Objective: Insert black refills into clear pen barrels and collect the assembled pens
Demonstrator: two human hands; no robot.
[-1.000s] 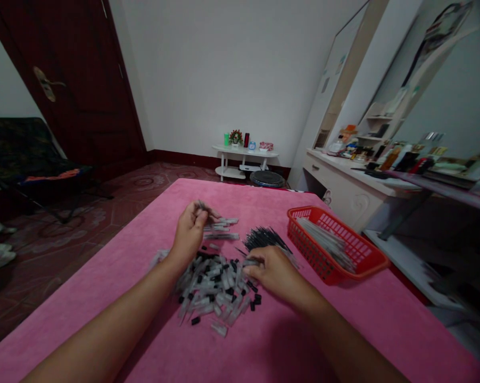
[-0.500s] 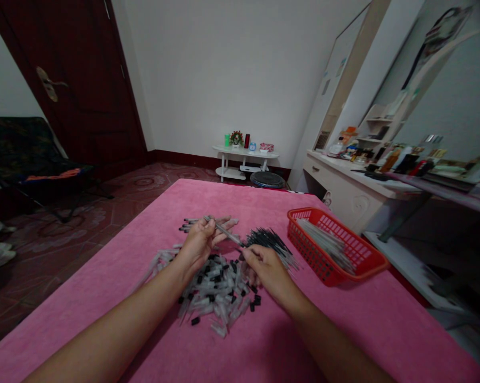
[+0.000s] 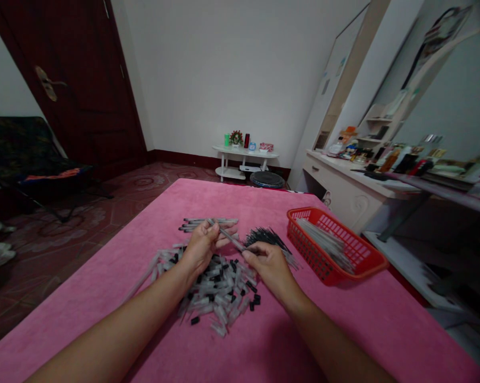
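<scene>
Plainly, from the one head view, we have both hands busy on a single piece: a thin grey tube [image 3: 229,235] held aslant above the pink-covered surface [image 3: 224,361], between the two hands. Our left hand [image 3: 202,244] pinches its far end between thumb and forefinger, while the other fingers lie spread and loose beneath it. Our right hand [image 3: 271,263] has its fingers closed to a pinch at the near end; they hide that tip, so we cannot tell whether a smaller part sits there too. To manage this well, we judge it best to let the left fingers steady the tube firmly without squeezing, keep both ends in one straight line, and let the right fingertips do the fine work, close to the tip, without bending it. Our wrists are best kept above the heap of clear cap-like pieces [image 3: 220,290] just below, since a low sleeve of forearm could scatter it. Some small black pieces [image 3: 256,300] lie at the heap's right edge. Beyond the left hand lies a row of black-ended tubes [image 3: 194,223]; beside the right hand, a bundle of dark-tipped rods [image 3: 269,236], with the red basket [image 3: 308,254] of pale rods [image 3: 325,242] further right.
</scene>
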